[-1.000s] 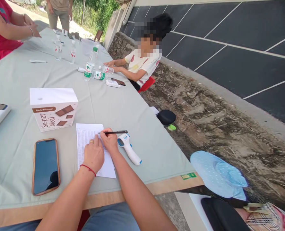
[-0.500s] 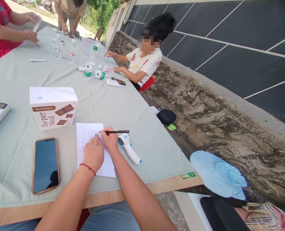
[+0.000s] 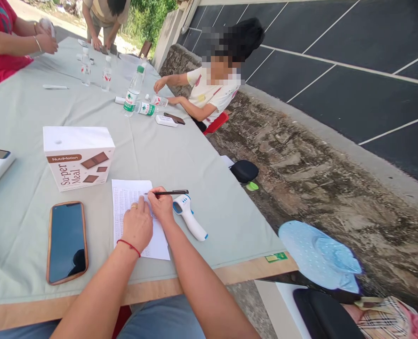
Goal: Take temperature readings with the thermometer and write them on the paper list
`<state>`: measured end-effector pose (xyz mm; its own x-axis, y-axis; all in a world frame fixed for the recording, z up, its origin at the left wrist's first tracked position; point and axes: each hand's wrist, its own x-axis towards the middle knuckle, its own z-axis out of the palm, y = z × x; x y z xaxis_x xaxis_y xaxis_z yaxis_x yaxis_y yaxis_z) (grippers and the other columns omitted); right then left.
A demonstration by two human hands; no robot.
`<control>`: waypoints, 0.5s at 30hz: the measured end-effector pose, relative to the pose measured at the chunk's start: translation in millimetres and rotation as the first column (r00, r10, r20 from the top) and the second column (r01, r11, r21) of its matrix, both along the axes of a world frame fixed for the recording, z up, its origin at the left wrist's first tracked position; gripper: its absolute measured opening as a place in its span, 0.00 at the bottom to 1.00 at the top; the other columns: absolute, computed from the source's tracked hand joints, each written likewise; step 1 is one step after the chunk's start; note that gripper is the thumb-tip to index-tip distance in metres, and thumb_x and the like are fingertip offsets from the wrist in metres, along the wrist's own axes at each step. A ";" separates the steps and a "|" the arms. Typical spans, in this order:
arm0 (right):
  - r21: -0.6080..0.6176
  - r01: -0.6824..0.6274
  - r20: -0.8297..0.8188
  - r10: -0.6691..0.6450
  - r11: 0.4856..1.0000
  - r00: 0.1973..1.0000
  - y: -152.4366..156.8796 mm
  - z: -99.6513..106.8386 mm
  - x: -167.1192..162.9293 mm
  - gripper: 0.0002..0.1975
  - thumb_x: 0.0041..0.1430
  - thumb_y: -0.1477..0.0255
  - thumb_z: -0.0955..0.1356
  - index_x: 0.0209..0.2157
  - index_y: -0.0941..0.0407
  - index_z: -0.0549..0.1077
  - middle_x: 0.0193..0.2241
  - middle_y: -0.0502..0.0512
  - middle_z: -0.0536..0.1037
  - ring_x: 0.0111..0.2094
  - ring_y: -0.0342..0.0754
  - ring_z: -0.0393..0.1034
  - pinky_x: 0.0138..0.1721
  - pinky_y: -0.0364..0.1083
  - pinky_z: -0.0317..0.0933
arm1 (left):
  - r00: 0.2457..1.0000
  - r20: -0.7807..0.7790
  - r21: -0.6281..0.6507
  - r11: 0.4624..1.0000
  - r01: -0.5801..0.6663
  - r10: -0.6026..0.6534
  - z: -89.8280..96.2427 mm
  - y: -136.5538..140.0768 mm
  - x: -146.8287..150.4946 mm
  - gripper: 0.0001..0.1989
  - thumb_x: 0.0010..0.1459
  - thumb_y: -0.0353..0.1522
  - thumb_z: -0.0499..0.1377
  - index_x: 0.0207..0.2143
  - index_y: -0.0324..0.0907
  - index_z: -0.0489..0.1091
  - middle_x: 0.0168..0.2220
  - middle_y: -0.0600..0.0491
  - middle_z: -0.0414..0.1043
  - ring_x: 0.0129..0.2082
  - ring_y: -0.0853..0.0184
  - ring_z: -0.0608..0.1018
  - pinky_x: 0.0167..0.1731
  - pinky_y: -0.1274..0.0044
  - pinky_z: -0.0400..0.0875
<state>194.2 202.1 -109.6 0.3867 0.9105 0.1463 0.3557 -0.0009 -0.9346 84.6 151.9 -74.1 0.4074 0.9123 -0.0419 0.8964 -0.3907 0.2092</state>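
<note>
A black pen (image 3: 170,192) is pinched in my right hand (image 3: 161,206), its tip over a printed sheet of paper (image 3: 157,245) covered in small rows of text. My left hand (image 3: 137,226) lies on the sheet, fingers stretched forward, a ring and a red cord bracelet on it. Just right of my right hand rests a white and blue infrared thermometer (image 3: 191,220). A smartphone (image 3: 67,242) in a brown-edged case lies to the left of the paper. Behind the phone stands a white and brown "Super Meal" box (image 3: 80,160).
Water bottles (image 3: 131,96) stand and lie farther along the cloth-covered table (image 3: 180,155). A person in a patterned shirt (image 3: 214,92) sits at the right side; two other people are at the far end. A blue hat (image 3: 318,254) is beyond the right edge, beside a black bag (image 3: 325,315).
My hands, pen and paper stay almost in place. The seated person's hand has lifted a little, and the person in red has brought both hands together around something whitish.
</note>
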 end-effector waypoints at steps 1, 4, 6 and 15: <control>0.000 0.001 0.004 -0.001 1.000 1.000 0.0 -0.2 0.1 0.08 0.44 0.63 0.64 0.22 0.53 0.67 0.18 0.46 0.69 0.21 0.44 0.61 0.25 0.43 0.58 | 1.000 0.001 0.001 1.000 0.000 0.000 -0.2 -0.1 -0.1 0.22 0.62 0.27 0.49 0.58 0.33 0.62 0.64 0.40 0.57 0.52 0.58 0.72 0.42 0.70 0.74; 0.008 -0.001 0.014 0.001 1.000 1.000 -0.1 -0.9 0.2 0.07 0.45 0.64 0.64 0.22 0.53 0.67 0.18 0.46 0.69 0.22 0.44 0.61 0.25 0.43 0.58 | 1.000 0.005 0.005 1.000 0.000 0.000 -0.6 -0.3 -0.3 0.22 0.62 0.27 0.49 0.58 0.34 0.62 0.64 0.41 0.57 0.51 0.58 0.72 0.41 0.70 0.74; 0.009 -0.006 0.013 0.006 1.000 1.000 -0.3 -1.0 0.3 0.07 0.45 0.64 0.64 0.22 0.53 0.67 0.18 0.46 0.69 0.22 0.44 0.61 0.25 0.43 0.58 | 1.000 0.007 0.009 1.000 -0.003 0.003 -0.5 -0.5 -0.3 0.22 0.62 0.26 0.49 0.58 0.34 0.63 0.64 0.41 0.58 0.51 0.58 0.72 0.41 0.70 0.74; -0.021 0.008 -0.008 -0.008 1.000 1.000 0.4 -0.3 1.5 0.09 0.43 0.62 0.64 0.23 0.53 0.66 0.18 0.45 0.69 0.22 0.44 0.61 0.26 0.43 0.58 | 0.999 0.038 -0.004 1.000 -0.014 0.015 -0.2 0.2 0.5 0.22 0.61 0.26 0.51 0.58 0.34 0.64 0.64 0.40 0.58 0.51 0.57 0.73 0.41 0.69 0.75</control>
<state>195.7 202.5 -110.0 0.3948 0.9103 0.1242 0.3480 -0.0231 -0.9372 85.1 152.1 -74.3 0.3955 0.9180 -0.0304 0.8933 -0.3768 0.2449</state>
